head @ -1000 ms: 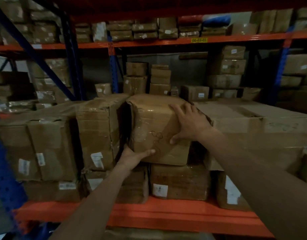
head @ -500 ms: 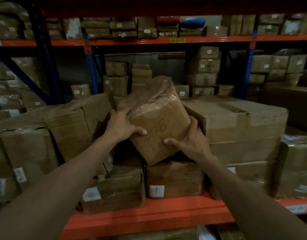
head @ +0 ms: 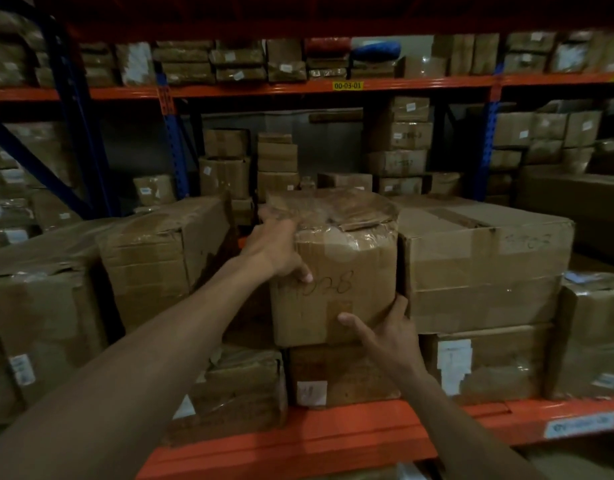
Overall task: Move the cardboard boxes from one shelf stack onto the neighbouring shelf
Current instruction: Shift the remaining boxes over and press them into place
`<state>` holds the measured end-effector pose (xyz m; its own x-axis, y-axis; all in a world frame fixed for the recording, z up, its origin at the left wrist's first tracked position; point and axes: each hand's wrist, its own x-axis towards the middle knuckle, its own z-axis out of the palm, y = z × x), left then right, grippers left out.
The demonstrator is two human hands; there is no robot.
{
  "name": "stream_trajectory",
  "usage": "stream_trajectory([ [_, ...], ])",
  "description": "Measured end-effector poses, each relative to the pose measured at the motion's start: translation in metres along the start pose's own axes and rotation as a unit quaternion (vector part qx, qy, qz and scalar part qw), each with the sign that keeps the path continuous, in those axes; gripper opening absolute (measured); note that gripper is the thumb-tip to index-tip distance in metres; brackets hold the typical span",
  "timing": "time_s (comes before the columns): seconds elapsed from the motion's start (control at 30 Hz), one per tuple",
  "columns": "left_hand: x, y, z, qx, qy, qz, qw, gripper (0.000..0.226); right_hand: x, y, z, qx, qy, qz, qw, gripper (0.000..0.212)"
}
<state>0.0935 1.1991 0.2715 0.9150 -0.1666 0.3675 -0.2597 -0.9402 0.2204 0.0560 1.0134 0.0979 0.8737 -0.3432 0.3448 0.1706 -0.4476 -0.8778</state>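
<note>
A second earlier the taped cardboard box (head: 336, 268) stood upright with the right hand (head: 390, 332) flat on its upper right face and the left hand (head: 277, 247) under its lower left corner. Half a second later it was tipped, its top leaning left. By the last moment it was upright again, with the left hand clasping its upper left edge and the right hand cupping its lower right corner.

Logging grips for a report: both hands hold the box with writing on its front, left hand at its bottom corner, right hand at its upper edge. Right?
Not quite: it's swapped. The head view shows the left hand at the upper left edge of the box, and the right hand at its bottom right corner.
</note>
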Motion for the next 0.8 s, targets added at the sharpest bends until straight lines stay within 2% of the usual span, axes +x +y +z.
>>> stream_trajectory([
  [0.1, -0.006, -0.006, -0.002, -0.003, 0.008, -0.001, 1.000, 0.117, -0.002, -0.008, 0.001, -0.013, 0.000, 0.010, 1.000, 0.111],
  [0.2, -0.014, -0.008, 0.000, -0.021, 0.017, 0.008, 1.000, 0.117, -0.002, -0.023, -0.005, -0.061, 0.000, 0.066, 0.996, 0.119],
  [0.27, -0.020, -0.015, 0.004, -0.028, 0.023, 0.022, 0.999, 0.116, 0.003, -0.041, -0.018, -0.127, -0.021, 0.104, 0.986, 0.103],
  [0.33, -0.031, -0.028, 0.006, -0.027, 0.065, 0.047, 0.996, 0.115, 0.008, -0.066, -0.036, -0.238, -0.077, 0.089, 0.964, 0.064],
  [0.37, -0.037, -0.035, 0.005, -0.016, 0.113, 0.071, 0.991, 0.113, 0.011, -0.080, -0.045, -0.284, -0.099, 0.072, 0.951, 0.048],
  [0.43, -0.048, -0.052, -0.003, 0.039, 0.245, 0.122, 0.961, 0.105, 0.019, -0.112, -0.061, -0.334, -0.101, 0.040, 0.936, 0.033],
  [0.5, -0.053, -0.071, -0.015, 0.062, 0.350, 0.103, 0.929, 0.104, 0.024, -0.146, -0.066, -0.366, -0.069, 0.005, 0.928, 0.026],
  [0.57, -0.058, -0.092, -0.024, 0.002, 0.366, 0.012, 0.931, 0.114, 0.024, -0.178, -0.060, -0.414, -0.001, -0.052, 0.909, 0.019],
  [0.63, -0.065, -0.110, -0.026, -0.095, 0.329, -0.071, 0.937, 0.127, 0.024, -0.205, -0.043, -0.430, 0.046, -0.138, 0.891, 0.021],
  [0.7, -0.076, -0.125, -0.023, -0.129, 0.300, -0.079, 0.942, 0.140, 0.023, -0.228, -0.017, -0.387, -0.002, -0.228, 0.893, 0.023],
  [0.8, -0.092, -0.137, -0.006, -0.131, 0.321, -0.067, 0.936, 0.148, 0.013, -0.259, 0.028, -0.358, -0.087, -0.338, 0.866, 0.055],
])
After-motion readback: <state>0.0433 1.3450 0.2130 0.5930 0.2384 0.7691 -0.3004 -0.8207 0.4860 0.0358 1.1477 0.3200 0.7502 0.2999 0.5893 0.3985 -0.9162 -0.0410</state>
